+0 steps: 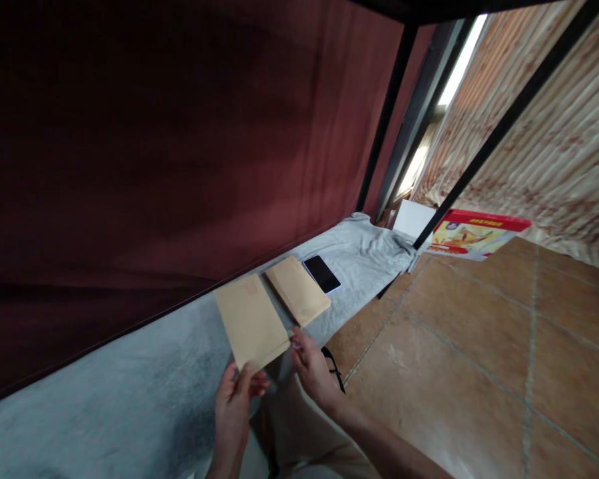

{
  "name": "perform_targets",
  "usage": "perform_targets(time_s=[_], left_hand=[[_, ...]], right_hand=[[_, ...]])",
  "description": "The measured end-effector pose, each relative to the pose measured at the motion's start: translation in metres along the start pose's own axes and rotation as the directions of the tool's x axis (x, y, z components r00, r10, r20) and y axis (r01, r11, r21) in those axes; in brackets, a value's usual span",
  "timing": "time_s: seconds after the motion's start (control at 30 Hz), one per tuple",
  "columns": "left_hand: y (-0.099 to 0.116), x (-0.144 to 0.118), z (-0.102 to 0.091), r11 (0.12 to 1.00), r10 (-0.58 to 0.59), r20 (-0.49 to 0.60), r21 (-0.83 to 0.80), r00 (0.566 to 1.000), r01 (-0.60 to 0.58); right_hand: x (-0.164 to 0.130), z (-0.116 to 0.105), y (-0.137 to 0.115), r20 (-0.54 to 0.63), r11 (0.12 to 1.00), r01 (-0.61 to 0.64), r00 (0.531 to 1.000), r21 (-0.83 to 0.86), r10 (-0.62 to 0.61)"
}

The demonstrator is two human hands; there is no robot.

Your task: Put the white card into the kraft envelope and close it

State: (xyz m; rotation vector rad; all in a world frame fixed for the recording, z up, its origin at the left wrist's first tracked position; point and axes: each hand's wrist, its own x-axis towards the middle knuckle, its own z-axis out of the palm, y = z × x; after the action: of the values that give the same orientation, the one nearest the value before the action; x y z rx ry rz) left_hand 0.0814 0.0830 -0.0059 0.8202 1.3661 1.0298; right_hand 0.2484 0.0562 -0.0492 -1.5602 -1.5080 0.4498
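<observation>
Backdrop: dark red cloth [154, 153] hangs behind the table along its far edge.
Table: a long surface under a grey cover [104, 392], running from lower left towards upper right.
Left hand [234, 402]: fingers pinch the near corner of the held envelope, thumb on top.
Held envelope [251, 321]: plain tan, flat face up, raised slightly over the table's near edge; long axis runs from the hands away towards the red cloth, leaning a little leftward, far short edge pointing at the backdrop.
Right hand [312, 369]: fingertips grip the envelope's near right corner.
Second envelope [298, 290]: tan, lying flat on the cover just right of the held one, roughly parallel.
Phone [322, 273]: dark screen up, beside the second envelope.
Box [472, 234]: red and yellow, on the tiled floor [479, 359].
</observation>
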Motion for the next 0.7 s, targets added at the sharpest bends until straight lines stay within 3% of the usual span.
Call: perform_targets(time_s=[0.1, 0.23, 0.43, 0.7], left_hand=[[0.006, 0.000, -0.002, 0.998, 0.065, -0.031, 0.028, 0.997, -0.064], [0.006, -0.002, 0.003, 0.999, 0.054, 0.036, -0.006, 0.998, -0.054], [-0.017, 0.011, -0.001, 1.000, -0.007, -0.005, -0.020, 1.000, 0.007], [-0.036, 0.037, -0.007, 0.991, -0.083, -0.057, 0.099, 0.995, 0.089]], right_hand=[[-0.003, -0.005, -0.017, 0.040, 0.979, 0.151, 0.988, -0.134, -0.147], [0.001, 0.007, -0.029, 0.149, 0.915, 0.302, 0.951, -0.267, -0.270], [0.008, 0.032, -0.007, 0.295, 0.867, 0.396, 0.904, -0.302, -0.310], [-0.005, 0.045, 0.015, 0.276, 0.860, 0.444, 0.885, -0.252, -0.376]])
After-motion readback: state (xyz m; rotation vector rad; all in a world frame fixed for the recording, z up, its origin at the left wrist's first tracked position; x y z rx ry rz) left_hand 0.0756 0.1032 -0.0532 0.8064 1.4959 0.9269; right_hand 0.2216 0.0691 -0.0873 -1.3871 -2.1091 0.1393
